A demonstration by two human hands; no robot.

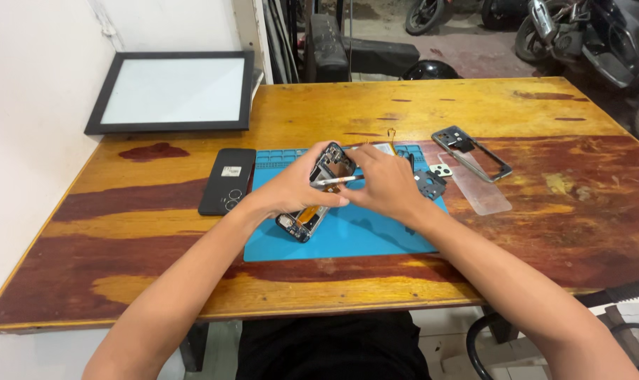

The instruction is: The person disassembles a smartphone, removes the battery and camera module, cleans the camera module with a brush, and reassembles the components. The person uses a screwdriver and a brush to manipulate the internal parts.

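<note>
The left hand [298, 184] is curled around an opened smartphone [318, 191], fingers wrapped over its upper half, tilting it above the blue repair mat [365, 236]. The right hand [386, 184] is pinched narrow on a thin white tool [333, 181] whose tip meets the phone's exposed insides. Just beside the right hand lie small dark parts [430, 184]. A black back cover [227, 180] rests left of the mat on the wooden tabletop [157, 232]; a phone frame [472, 152] lies to the right.

I see a worn wooden surface [559, 232] against a white wall [30, 84]; beyond its far edge, parked motorbikes [587, 35] on concrete floor [474, 53].
</note>
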